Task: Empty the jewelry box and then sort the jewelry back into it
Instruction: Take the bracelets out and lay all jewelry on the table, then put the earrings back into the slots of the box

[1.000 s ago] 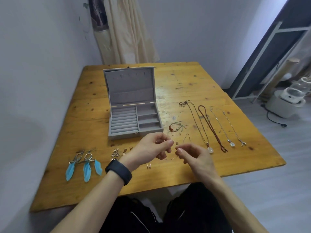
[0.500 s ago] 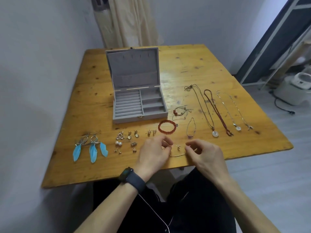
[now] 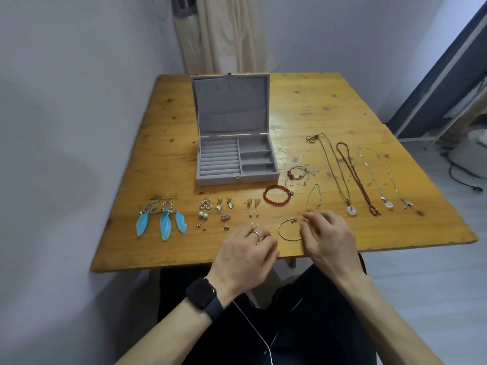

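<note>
Grey box (image 3: 235, 164) open at frame centre, lid upright, long axis left-right, compartments bare. Thin bracelet (image 3: 288, 230) flat on table (image 3: 342, 114) between hands, its gap facing right. Left hand (image 3: 243, 255) loosely curled, holding nothing. Right hand (image 3: 325, 237) fingers spread, empty, fingertips just beside bracelet.
</note>
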The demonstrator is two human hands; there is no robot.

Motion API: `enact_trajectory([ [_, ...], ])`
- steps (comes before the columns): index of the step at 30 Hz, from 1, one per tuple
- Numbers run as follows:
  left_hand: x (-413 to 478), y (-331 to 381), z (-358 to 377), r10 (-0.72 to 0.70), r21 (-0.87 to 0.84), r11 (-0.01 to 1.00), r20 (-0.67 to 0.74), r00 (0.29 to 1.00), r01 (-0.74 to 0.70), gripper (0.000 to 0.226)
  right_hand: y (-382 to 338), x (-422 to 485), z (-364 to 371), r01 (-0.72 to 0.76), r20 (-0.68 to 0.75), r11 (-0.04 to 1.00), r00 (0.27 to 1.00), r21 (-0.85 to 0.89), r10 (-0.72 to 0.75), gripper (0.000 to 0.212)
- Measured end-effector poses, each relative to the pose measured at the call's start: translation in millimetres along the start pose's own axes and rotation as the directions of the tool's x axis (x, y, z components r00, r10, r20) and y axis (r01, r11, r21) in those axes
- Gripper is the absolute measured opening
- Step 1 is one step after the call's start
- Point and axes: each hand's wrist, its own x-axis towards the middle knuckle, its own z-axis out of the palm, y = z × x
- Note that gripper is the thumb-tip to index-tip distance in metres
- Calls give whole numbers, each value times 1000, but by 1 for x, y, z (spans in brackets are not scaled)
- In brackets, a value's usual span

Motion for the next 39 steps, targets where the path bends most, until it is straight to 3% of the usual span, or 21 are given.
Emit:
enact_trajectory([
  [6,-12,-3,7,53,45,998,-74,996,-50,25,0,-22,9,79,-60,997,995,-29,-80,23],
  [11,-14,-3,9,60,52,997,-86,994,-56,29,2,-32,15,49,-57,999,997,-20,-50,30],
  [15,-15,-3,11,60,60,997,-99,993,-55,30,-3,-31,16,-1,-85,1000,996,-12,0,21],
  [22,-15,-3,7,24,7,1000,-79,997,-23,26,-6,-30,10,-9,-60,998,998,57,13,23],
  [26,-18,-11,-10,-90,-103,991,-27,996,87,33,-20,-25,0,29,-34,991,999,132,-25,26],
  [29,-24,-24,-29,-186,-141,975,-72,980,174,34,-40,-16,-1,70,-36,979,997,189,-64,25],
  [34,-29,-58,-48,-397,-177,912,-154,905,370,29,-68,3,12,124,-38,962,992,242,-118,27],
  [39,-20,-88,-54,-547,-164,834,-130,827,526,27,-83,29,27,122,4,972,992,202,-126,23],
])
